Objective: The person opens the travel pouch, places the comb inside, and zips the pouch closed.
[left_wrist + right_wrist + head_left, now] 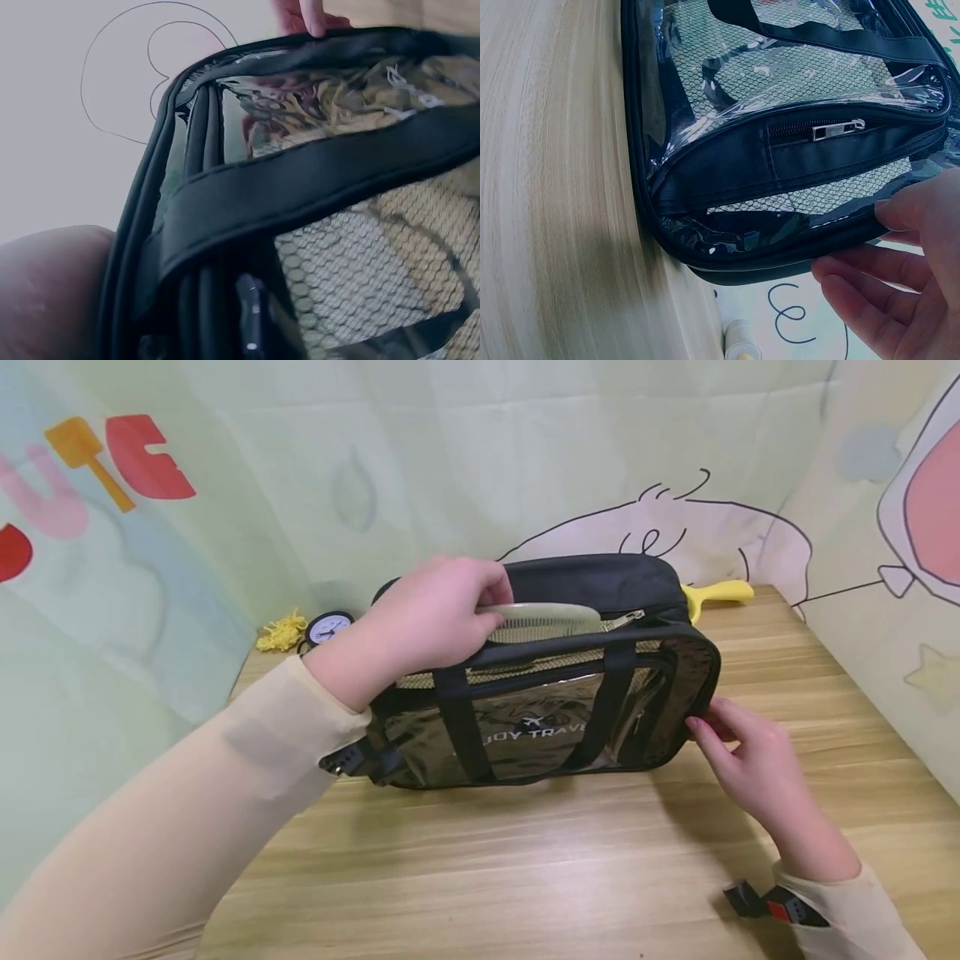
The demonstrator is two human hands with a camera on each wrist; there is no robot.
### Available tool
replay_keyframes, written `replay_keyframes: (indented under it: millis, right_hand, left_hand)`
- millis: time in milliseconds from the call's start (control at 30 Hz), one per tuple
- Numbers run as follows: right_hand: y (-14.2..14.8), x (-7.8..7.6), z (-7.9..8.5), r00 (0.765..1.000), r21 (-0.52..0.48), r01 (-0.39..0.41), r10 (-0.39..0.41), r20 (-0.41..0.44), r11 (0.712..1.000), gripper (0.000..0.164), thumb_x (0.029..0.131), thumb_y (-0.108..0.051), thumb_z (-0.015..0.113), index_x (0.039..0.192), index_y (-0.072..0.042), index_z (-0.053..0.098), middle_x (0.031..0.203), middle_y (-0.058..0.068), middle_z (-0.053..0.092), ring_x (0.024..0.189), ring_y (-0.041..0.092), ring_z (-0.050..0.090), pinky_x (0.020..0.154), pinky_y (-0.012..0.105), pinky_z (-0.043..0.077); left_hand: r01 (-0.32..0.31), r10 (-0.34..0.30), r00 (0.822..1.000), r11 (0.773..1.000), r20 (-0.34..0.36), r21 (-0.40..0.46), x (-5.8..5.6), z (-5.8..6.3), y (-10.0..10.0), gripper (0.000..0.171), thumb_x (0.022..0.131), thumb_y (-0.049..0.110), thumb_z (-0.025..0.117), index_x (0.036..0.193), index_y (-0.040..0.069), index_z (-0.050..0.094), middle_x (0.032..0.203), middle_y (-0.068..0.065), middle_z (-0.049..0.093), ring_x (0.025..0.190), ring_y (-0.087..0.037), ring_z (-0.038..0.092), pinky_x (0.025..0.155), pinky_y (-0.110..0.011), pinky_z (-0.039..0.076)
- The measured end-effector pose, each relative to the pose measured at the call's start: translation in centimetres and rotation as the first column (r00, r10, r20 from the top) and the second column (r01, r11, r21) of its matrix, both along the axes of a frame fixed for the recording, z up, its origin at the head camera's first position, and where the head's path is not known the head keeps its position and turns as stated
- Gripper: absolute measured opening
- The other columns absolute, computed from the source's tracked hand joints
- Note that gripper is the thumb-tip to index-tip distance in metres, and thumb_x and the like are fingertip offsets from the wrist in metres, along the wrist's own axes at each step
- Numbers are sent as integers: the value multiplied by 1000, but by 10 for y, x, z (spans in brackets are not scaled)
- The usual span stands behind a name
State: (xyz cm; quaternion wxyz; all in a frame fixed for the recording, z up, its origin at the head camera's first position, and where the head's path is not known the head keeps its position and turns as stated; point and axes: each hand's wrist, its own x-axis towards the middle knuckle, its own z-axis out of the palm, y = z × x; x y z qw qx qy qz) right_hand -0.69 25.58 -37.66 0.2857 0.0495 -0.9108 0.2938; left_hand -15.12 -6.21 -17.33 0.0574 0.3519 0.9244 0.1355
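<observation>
A black travel bag [525, 760] with clear panels and two strap handles stands upright on the table, its top unzipped. At the bag's top opening my left hand [438, 614] pinches a pale green comb [551, 612] lengthwise, its teeth pointing down into the bag. The comb cannot be made out in the left wrist view, where part of the hand [52, 292] blurs at lower left. My right hand [757, 764] grips the bag's right edge, thumb on the front piping and fingers behind, as the right wrist view shows. Mesh-patterned material [780, 75] shows through the clear front.
Behind the bag's right end a yellow handle [723, 592] sticks out. A small round black clock [328, 627] and a yellow stringy bundle [282, 632] sit at the back left. Printed curtains [420, 460] stand close behind the wooden table [525, 877].
</observation>
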Motion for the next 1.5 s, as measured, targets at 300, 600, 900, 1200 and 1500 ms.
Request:
replay_keyframes:
  millis: [300,600,900,1200,1500]
  right_hand:
    - [2,0,-1,1000,8,4,-4,2,1000,16,89,3,75,103,-6,72,83,5,75,77,-9,58,64,5,48]
    - [0,-2,-2,1000,0,-4,4,4,1000,17,90,3,74,104,-5,72,84,6,75,77,-6,60,62,7,49]
    - [1,-2,-3,1000,-12,-3,3,-9,1000,16,89,5,74,102,-4,72,83,8,75,78,-11,58,58,9,50]
    - [1,0,-4,1000,-8,-9,8,-15,1000,19,88,6,74,104,-4,73,84,7,76,80,-15,58,65,6,49]
    - [0,2,-3,1000,-26,-22,22,-9,999,23,88,7,75,109,-3,73,86,9,76,80,-13,58,58,10,50]
  left_hand:
    - [11,-14,999,998,-45,-60,0,7,8,21,101,25,61,120,15,65,102,3,69,91,-20,64,87,-40,52]
    - [78,-91,991,988,-95,-135,5,23,38,18,99,28,60,116,21,65,95,8,67,88,-17,62,77,-38,51]
    - [97,-107,993,973,-39,-211,1,26,69,13,101,33,58,108,25,65,103,9,64,93,-15,60,77,-36,50]
    - [146,-135,989,962,63,-230,-8,15,92,20,103,39,59,100,21,68,101,7,67,93,-15,61,80,-32,49]
    - [176,-157,983,949,94,-263,-11,3,107,27,104,42,57,99,19,69,99,6,67,91,-15,61,81,-29,49]
